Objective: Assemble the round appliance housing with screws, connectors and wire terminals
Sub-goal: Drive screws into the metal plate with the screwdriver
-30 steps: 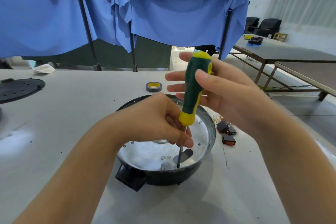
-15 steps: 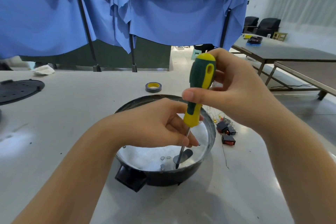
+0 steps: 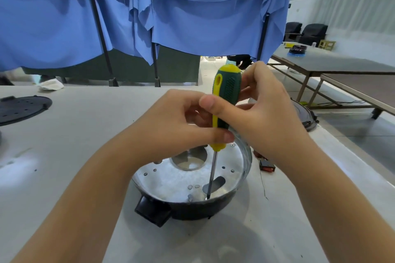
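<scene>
Black perforated disc (image 3: 20,109) is lying at far left of the counter (image 3: 85,134). Left hand (image 3: 179,124) is reaching in over the round housing (image 3: 192,198), its fingers (image 3: 222,135) curled and pinching the lower yellow end of the screwdriver (image 3: 226,100). Housing is sitting at counter centre, silver plate (image 3: 171,179) inside, black tab facing the viewer. Screwdriver is standing near upright, tip touching the plate at its near edge. Right hand (image 3: 263,117) is gripping the green handle, thumb across the front. Red-black connector (image 3: 267,165) is lying just right of the housing.
</scene>
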Available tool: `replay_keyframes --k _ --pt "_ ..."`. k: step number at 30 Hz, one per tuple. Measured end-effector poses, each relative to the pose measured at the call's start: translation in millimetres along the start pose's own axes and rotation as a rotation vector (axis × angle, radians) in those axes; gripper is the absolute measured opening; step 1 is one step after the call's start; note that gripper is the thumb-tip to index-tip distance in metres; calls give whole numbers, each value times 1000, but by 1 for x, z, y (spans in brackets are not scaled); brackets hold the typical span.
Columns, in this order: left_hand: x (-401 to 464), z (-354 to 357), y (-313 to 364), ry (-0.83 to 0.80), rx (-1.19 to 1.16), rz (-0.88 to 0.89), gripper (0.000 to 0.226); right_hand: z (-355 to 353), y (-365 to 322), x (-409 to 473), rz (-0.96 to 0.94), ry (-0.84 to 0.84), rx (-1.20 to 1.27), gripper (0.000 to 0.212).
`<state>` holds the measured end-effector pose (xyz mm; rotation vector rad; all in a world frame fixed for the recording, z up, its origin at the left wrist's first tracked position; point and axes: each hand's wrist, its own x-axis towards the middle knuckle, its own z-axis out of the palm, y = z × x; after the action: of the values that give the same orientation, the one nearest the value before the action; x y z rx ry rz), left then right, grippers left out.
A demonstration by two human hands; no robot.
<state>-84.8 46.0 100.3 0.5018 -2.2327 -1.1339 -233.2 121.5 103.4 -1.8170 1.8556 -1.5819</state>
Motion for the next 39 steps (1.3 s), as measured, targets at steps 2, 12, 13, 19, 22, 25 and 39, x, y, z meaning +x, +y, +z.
replay_keyframes --k 2,12,13,19,22,25,39 --pt "-1 -3 -1 -52 -39 -46 28 -3 0 2 17 -127 195 44" --pt "-4 -9 2 -170 -61 -90 36 -17 -3 3 -110 -274 464 33" --pt "-5 -8 5 -150 -23 -70 38 -17 -4 3 -130 -247 433 31" --pt "-1 7 12 56 61 14 38 -8 -7 0 -185 -41 217 47" --pt "-2 4 10 64 48 29 35 -6 -7 0 -155 -18 238 44" --pt "-4 0 8 -40 -21 -20 40 -12 -7 1 -113 -149 436 35" --pt "-4 0 10 36 18 -3 43 -8 -7 0 -206 -50 222 35"
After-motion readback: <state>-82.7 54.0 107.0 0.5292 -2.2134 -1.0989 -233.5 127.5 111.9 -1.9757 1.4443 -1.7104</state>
